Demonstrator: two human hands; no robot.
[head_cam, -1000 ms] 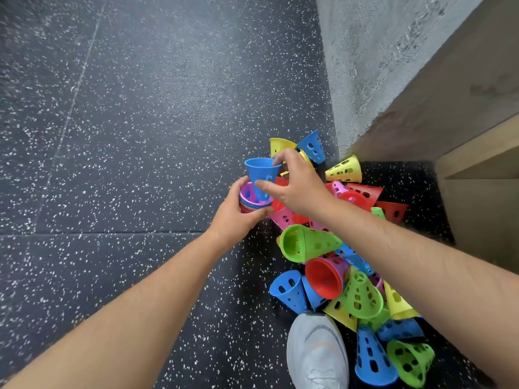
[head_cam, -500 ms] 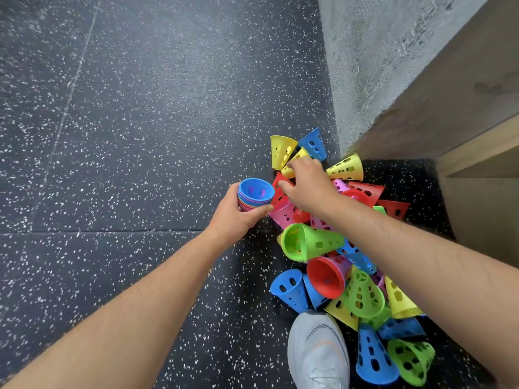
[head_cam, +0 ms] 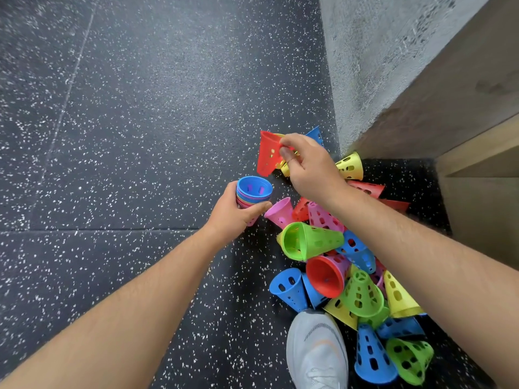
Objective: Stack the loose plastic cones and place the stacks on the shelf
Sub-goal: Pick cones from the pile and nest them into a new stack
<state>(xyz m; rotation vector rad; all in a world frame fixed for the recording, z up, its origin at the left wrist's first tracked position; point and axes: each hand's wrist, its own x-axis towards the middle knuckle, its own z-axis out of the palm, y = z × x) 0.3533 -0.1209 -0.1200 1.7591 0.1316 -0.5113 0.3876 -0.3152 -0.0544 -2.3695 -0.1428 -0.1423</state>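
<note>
Blue-topped stack (head_cam: 254, 192) mouth-up, red cone (head_cam: 267, 154) aloft, loose cones (head_cam: 311, 241) heaped.

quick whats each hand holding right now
Left hand: holding the stack of cones.
Right hand: pinching a red cone.

Speckled black floor (head_cam: 140, 164) bears a cone pile (head_cam: 314, 241) and a shoe (head_cam: 317, 352).

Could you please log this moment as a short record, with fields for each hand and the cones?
left hand: grips the stack, blue cone uppermost
right hand: pinches a red cone, apart from the stack
loose cones: mixed-colour pile on the speckled floor by the wall
shoe: white, at the pile's near edge
</note>
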